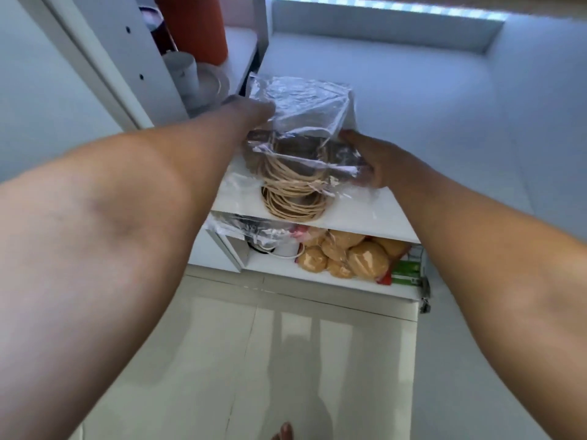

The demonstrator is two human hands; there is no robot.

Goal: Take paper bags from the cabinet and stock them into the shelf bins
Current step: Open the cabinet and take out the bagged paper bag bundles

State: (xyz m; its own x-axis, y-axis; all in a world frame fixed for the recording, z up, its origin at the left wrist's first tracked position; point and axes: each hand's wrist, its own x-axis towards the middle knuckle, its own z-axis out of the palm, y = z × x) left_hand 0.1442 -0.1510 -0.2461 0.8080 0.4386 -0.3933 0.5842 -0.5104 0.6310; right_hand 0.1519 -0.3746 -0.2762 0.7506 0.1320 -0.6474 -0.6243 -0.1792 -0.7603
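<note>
While both arms reach forward into the cabinet (349, 223), the left hand (251, 109) presses against the left side of a plastic-wrapped pack (301, 128) of bags, its fingers hidden behind the wrap, so its grasp cannot be told. The right hand (371, 160) grips the pack's lower right corner. One pack sits on the upper shelf (235, 192), twine handles (292, 185) spilling forward. Below lie several tan pouches (343, 252), partly hidden.
</note>
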